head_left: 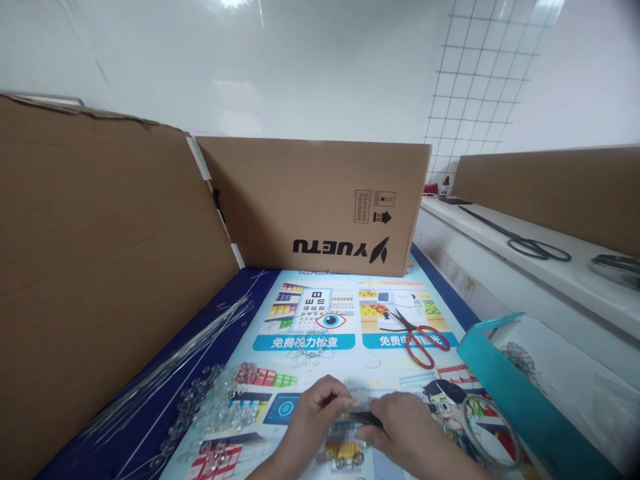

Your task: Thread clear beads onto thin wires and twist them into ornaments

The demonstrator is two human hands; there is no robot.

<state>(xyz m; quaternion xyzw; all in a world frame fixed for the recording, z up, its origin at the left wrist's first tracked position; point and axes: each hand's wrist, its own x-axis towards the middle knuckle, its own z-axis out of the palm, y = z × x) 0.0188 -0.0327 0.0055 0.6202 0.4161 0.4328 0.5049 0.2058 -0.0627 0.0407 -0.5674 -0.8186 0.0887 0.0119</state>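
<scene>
My left hand (320, 413) is closed in a pinch near the front middle of the printed mat (356, 320). What sits between its fingertips is too small and blurred to name. Close beside it, my right hand (405, 427) grips a dark narrow tool (364, 418), whose tip points left toward the left fingertips. Its exact kind cannot be made out. Clear beads (225, 400) lie loose to the left of my hands. A small cluster of clear beads with thin wire (313, 347) rests farther back on the mat.
Red-handled scissors (423, 340) lie behind my right hand. Long thin wires (180, 360) stretch along the left. A wire coil (493, 430) and a teal box (530, 393) are at right. Cardboard panels (310, 200) wall the left and back. Black scissors (533, 247) rest on the white ledge.
</scene>
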